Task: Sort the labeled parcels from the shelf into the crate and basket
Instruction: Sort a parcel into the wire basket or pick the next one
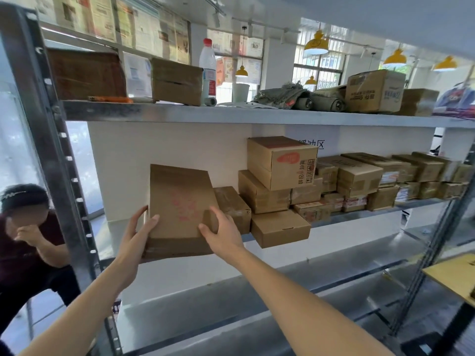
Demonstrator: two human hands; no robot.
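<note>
A flat brown cardboard parcel (pixel 180 201) with faded red print stands tilted at the front edge of the middle metal shelf (pixel 359 214). My left hand (pixel 136 232) grips its left edge and my right hand (pixel 221 229) grips its lower right side. Just to its right lie several stacked cardboard parcels (pixel 280 176), some with white labels, running along the shelf to the far right. No crate or basket is in view.
The top shelf (pixel 231 114) carries more boxes, a plastic bottle (pixel 207 68), a white cup and rolled grey fabric. A steel upright (pixel 51 140) stands at left, with a seated person (pixel 28 232) behind it. A yellow board (pixel 455 276) juts in at lower right.
</note>
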